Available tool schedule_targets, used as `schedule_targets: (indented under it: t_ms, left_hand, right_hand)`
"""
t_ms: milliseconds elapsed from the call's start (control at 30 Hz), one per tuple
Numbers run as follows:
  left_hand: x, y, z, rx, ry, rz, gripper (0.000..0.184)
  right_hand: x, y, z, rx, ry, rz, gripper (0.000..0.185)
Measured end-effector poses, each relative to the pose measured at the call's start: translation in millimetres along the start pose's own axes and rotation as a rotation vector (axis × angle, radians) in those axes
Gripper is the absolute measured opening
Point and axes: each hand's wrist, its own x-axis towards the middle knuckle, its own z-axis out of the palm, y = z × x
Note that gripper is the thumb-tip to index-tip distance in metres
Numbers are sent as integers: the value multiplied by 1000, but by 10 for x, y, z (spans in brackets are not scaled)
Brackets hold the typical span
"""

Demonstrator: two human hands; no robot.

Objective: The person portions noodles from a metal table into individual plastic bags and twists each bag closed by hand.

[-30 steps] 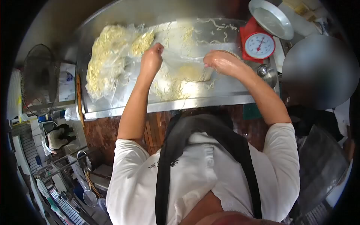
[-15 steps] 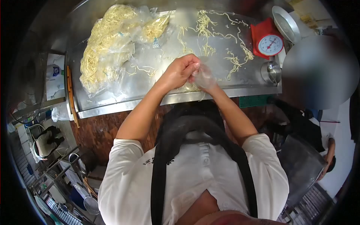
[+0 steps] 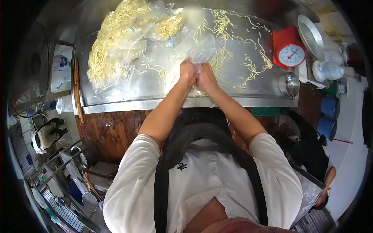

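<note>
Over the front part of the steel table, my left hand (image 3: 187, 72) and my right hand (image 3: 207, 79) are close together, fingers closed on a clear plastic bag (image 3: 204, 50). The bag billows out beyond my fingertips, and I see no noodles inside it. Where exactly the fingers pinch it is partly hidden. Left of my hands lies a heap of bagged yellow noodles (image 3: 112, 46), with a smaller noodle bag (image 3: 169, 26) beside it. Loose noodle strands (image 3: 223, 25) are scattered on the table to the right.
A red dial scale (image 3: 289, 50) with a metal pan (image 3: 311, 37) stands at the table's right end. Near it sits a round metal container (image 3: 289, 84). Wooden sticks (image 3: 77, 91) lie along the left edge. Another person (image 3: 311, 155) is at the lower right.
My hands have come side by side, and the plastic bag now stretches forward, away from me, from between them. The view has shifted, and the other person at the right has moved.
</note>
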Motion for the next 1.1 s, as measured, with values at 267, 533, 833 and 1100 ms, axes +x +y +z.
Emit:
schedule_targets:
  t_ms: [267,533,833,1100]
  left_hand:
    - [-483,242,-306,621,-150,486,75]
    - [-346,-329,-107,1073,-14,894,103]
    - [-446,1138,240,987,-174,-139,25]
    - [-480,21,2,-272,-378,-341,27]
  right_hand:
    - [269,289,123,1165,-58,467,40]
    - [565,-162,-214,2035,366,784,22]
    - [680,-215,-1238,376,309,39,24]
    - [-518,288,-849,1320,-208,505,23]
